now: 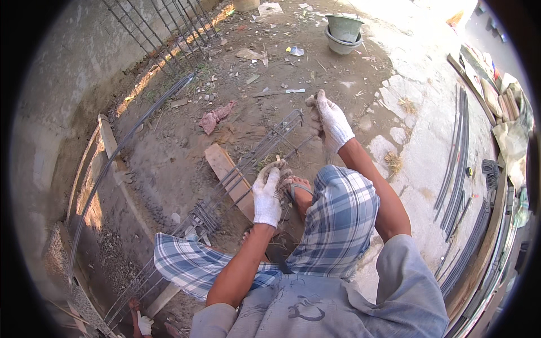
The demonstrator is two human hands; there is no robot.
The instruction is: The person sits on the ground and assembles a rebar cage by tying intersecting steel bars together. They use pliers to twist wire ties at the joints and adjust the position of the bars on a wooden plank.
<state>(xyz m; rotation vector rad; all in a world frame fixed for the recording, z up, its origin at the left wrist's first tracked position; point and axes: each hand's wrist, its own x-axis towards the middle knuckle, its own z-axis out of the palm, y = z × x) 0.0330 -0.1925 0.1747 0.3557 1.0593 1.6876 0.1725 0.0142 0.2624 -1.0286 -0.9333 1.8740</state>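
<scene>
The worker's gloved left hand [267,194] curls beside the steel cage [262,147], which passes over a plank [222,164]; I can't tell whether its fingers grip anything. The bunched rings [204,217] look yet to be spread out, though the far end seems shaped. Farther out, the right hand [329,120] has bent fingers, their hold unclear.

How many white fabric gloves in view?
3: one on the wearer's left hand, one on the right hand, one on a co-worker's hand at the lower left. Others may be hidden there.
</scene>
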